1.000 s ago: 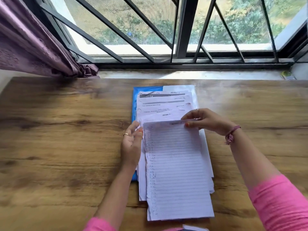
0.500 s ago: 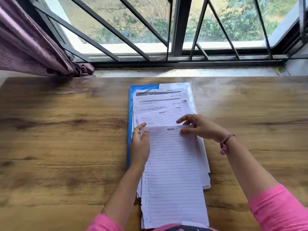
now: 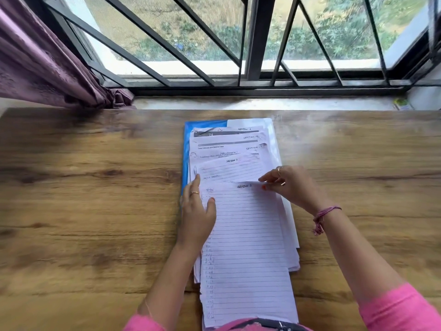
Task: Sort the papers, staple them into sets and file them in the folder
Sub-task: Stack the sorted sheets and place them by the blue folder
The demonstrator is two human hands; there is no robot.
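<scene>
We see a wide wooden surface [image 3: 95, 211] pushed up against a stone window sill [image 3: 238, 102], with a barred window [image 3: 238, 44] above it and a purple curtain [image 3: 43, 68] bunched at the far left corner. Greenery shows through the bars.

A fanned stack of papers [image 3: 229, 149] lies in the middle of the surface, its headings reading "Section", on top of a blue folder [image 3: 185, 151] whose left edge and far left corner peek out. A lined sheet [image 3: 248, 247] sits topmost and nearest, its near end reaching the surface's near edge by the pink clothing.

Our left hand [image 3: 198, 216] rests on the left edge of the lined sheet, fingers fairly straight and thumb lying on the paper. Our right hand [image 3: 288, 185] has its grip pinched together on the far right corner of the lined sheet, lifting it slightly. A thread bracelet [image 3: 322, 217] circles the right wrist.

Bare wood stretches broadly to the left and right of the stack, and a band of it runs between the stack and the sill.
</scene>
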